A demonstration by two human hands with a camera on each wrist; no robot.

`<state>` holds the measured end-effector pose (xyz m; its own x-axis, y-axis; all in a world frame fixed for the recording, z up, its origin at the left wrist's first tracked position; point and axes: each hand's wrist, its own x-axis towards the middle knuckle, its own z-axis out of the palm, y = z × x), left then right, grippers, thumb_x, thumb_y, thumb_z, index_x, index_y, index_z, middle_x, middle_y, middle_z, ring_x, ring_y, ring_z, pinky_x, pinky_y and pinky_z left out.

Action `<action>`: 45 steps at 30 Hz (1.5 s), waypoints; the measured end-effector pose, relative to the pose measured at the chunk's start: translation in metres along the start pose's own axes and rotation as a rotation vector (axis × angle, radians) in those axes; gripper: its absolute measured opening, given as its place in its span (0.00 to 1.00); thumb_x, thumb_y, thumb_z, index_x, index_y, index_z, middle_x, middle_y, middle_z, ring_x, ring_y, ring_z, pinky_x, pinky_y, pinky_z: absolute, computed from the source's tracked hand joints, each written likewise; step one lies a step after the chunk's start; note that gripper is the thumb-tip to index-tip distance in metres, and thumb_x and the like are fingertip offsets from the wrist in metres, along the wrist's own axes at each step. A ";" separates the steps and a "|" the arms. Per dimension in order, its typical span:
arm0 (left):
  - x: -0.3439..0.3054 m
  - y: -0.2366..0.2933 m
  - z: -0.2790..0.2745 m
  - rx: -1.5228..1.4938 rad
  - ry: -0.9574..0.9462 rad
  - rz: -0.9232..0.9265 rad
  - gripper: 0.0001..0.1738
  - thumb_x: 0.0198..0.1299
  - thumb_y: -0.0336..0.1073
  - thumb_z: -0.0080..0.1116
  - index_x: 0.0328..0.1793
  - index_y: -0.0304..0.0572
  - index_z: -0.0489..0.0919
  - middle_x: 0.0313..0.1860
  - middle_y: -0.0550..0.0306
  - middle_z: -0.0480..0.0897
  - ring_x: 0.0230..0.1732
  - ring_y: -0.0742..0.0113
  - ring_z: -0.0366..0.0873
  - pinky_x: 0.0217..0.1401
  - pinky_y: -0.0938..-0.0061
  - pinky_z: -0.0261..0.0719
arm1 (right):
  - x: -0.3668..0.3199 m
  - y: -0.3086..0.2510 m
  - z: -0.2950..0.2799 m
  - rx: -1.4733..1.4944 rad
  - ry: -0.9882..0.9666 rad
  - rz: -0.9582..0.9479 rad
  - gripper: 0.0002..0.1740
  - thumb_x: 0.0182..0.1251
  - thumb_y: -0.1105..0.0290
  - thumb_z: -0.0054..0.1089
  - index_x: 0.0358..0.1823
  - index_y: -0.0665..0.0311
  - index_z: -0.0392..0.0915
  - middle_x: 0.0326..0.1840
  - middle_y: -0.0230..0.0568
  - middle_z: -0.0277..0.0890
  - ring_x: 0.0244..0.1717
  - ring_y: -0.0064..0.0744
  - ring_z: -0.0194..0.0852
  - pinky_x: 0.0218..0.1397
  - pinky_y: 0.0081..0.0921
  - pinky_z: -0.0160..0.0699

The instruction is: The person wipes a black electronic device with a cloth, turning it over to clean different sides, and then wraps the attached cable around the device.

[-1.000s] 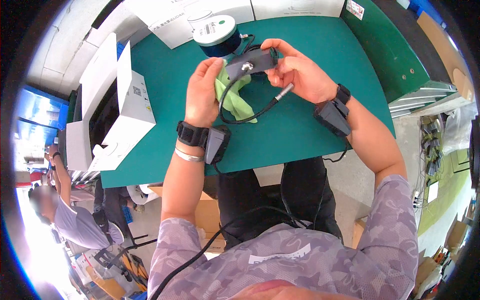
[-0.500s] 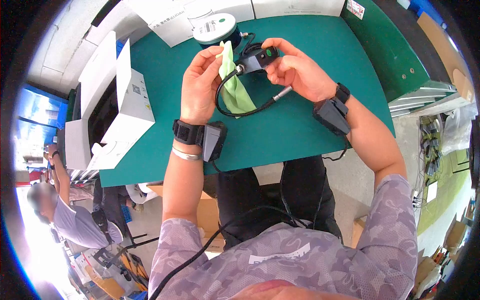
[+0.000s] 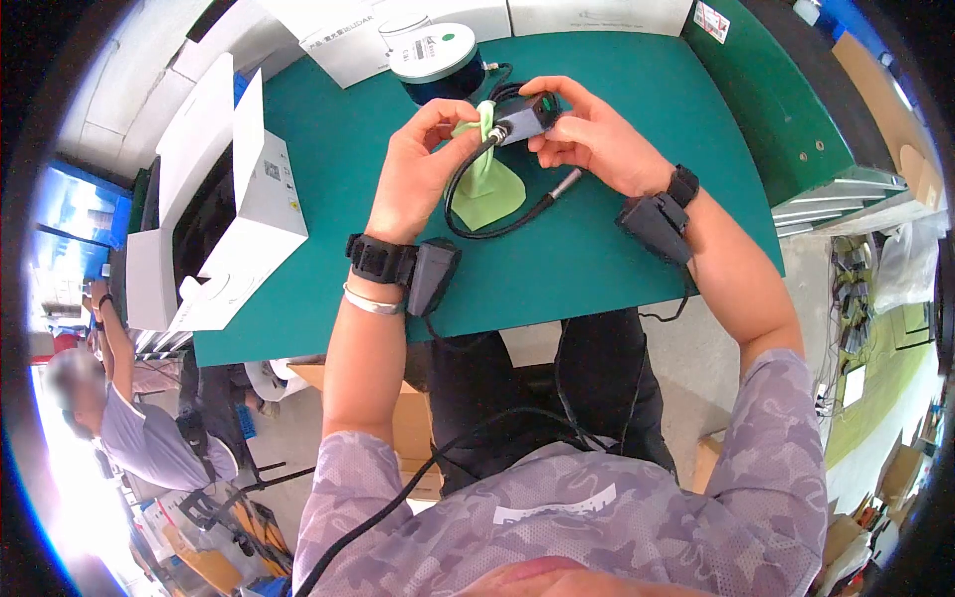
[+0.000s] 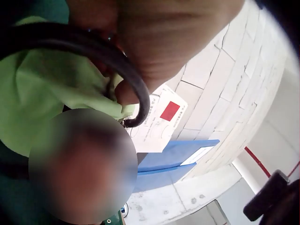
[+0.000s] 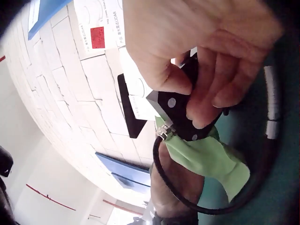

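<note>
A small dark box (image 3: 523, 121) with a metal connector (image 5: 164, 131) on one end is held up over the table by my right hand (image 3: 609, 149), thumb and fingers pinching its far end. From the connector a black cable (image 3: 450, 204) loops down to a silver plug (image 3: 567, 182). My left hand (image 3: 423, 164) pinches a green cloth (image 3: 489, 196) against the connector end, and the cloth hangs below. In the left wrist view the cloth (image 4: 42, 89) lies behind the cable (image 4: 126, 70); the left fingertips are partly hidden.
A round white-topped device (image 3: 434, 55) stands at the back of the green table (image 3: 637, 269), before white boxes (image 3: 597, 15). An opened white box (image 3: 261, 224) is at the left, a green cabinet (image 3: 796, 109) at the right. Another person (image 3: 149, 438) is at the far left.
The left hand and cloth have moved right, and the cloth is now bunched around the connector end. The dark box has been turned in the right hand, which stays in nearly the same place.
</note>
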<state>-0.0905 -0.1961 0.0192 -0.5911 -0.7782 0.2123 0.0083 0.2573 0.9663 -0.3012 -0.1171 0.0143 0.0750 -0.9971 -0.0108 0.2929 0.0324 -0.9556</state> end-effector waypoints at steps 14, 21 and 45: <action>-0.003 0.006 0.001 -0.040 -0.107 0.088 0.09 0.59 0.25 0.59 0.45 0.43 0.74 0.44 0.67 0.76 0.48 0.79 0.72 0.52 0.81 0.72 | 0.002 0.008 0.006 -0.232 -0.052 -0.198 0.26 0.63 0.76 0.59 0.61 0.58 0.62 0.46 0.40 0.77 0.38 0.24 0.78 0.41 0.21 0.80; -0.003 0.004 0.004 -0.024 -0.103 0.185 0.17 0.53 0.20 0.64 0.48 0.43 0.74 0.47 0.65 0.74 0.50 0.75 0.74 0.56 0.76 0.75 | 0.000 0.007 0.004 0.030 -0.043 -0.032 0.26 0.63 0.77 0.60 0.61 0.56 0.63 0.47 0.38 0.77 0.38 0.24 0.79 0.43 0.19 0.80; -0.003 0.003 0.007 -0.104 -0.043 0.276 0.13 0.55 0.20 0.63 0.47 0.40 0.80 0.48 0.62 0.74 0.50 0.73 0.75 0.55 0.78 0.75 | 0.001 0.008 0.004 -0.090 -0.032 -0.116 0.25 0.63 0.73 0.62 0.59 0.60 0.61 0.41 0.42 0.82 0.37 0.29 0.83 0.38 0.20 0.78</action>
<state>-0.0939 -0.1891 0.0200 -0.5883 -0.6615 0.4651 0.2549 0.3942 0.8830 -0.2952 -0.1178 0.0082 0.0769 -0.9911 0.1090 0.2148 -0.0903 -0.9725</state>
